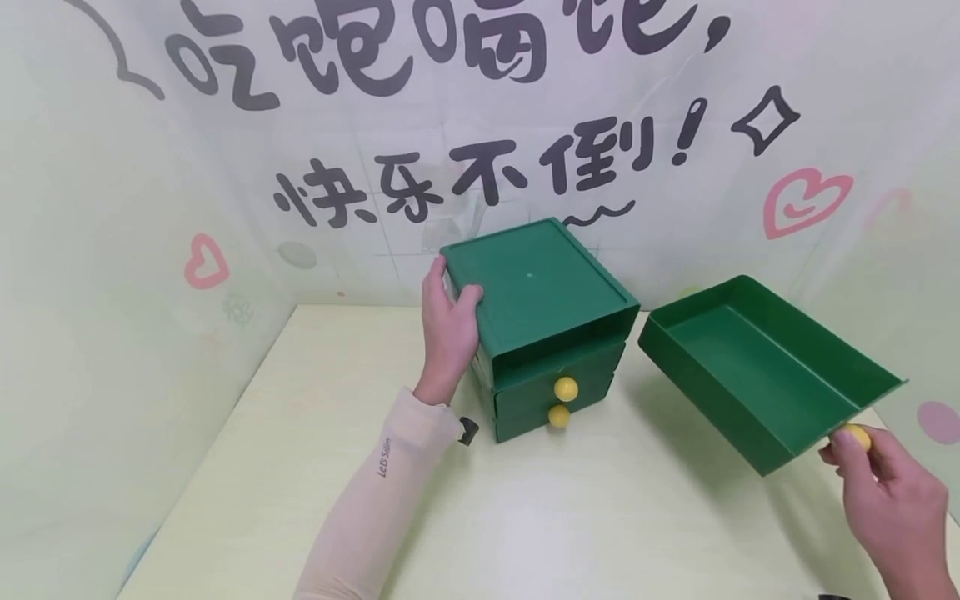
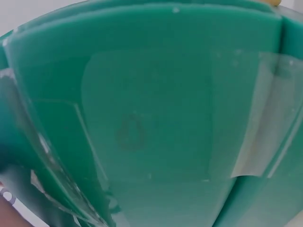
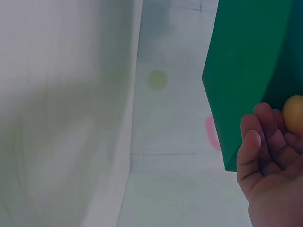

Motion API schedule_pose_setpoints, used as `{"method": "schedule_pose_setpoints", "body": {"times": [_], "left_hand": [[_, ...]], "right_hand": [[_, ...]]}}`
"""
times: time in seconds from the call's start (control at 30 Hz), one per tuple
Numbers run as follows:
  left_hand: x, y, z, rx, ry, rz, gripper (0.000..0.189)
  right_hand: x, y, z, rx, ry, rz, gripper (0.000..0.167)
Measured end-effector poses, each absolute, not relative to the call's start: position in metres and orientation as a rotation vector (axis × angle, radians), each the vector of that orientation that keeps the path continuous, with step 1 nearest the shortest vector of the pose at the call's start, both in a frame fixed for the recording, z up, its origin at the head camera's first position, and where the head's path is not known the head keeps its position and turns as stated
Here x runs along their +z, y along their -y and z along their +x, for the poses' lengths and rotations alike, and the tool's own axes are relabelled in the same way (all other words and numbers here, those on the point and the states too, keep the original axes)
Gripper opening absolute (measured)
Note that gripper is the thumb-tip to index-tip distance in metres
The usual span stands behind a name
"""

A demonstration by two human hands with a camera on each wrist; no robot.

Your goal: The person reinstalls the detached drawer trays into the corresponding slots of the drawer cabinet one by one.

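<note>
A green drawer cabinet (image 1: pixel 536 279) stands on the table, with two yellow knobs (image 1: pixel 566 388) on its lower drawers and a hollow slot above them. My left hand (image 1: pixel 450 329) rests against its left side, fingers extended along it and thumb at the top edge. In the left wrist view, clear tape (image 2: pixel 156 118) runs across the green side; most of that hand is out of sight. To the right, a green drawer (image 1: pixel 757 367) with nothing inside is held tilted above the table, apart from the cabinet. My right hand (image 1: pixel 896 492) pinches its yellow knob (image 1: pixel 857 437) between thumb and fingers.
The pale table (image 1: pixel 517 517) runs up to a white wall sheet (image 1: pixel 360 242) with dark lettering close behind the cabinet. Side walls (image 1: pixel 97 292) stand at left and right. The drawer's shadow falls on the table below it.
</note>
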State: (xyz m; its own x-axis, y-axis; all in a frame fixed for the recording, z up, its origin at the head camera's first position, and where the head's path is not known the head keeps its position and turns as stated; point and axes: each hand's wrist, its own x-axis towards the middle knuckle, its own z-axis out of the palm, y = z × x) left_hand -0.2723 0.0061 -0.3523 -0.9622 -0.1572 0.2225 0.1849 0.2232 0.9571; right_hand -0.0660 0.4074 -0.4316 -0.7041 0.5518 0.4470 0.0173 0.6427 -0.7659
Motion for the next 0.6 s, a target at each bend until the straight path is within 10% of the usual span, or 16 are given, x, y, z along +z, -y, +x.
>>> {"method": "schedule_pose_setpoints", "body": {"times": [0.6], "left_hand": [[-0.3537,-0.0141,-0.2645,-1.686,2.162,0.023,0.075]], "right_hand": [[-0.4251,-0.403,-0.0593,1.097,2.133,-0.382,0.027]]}}
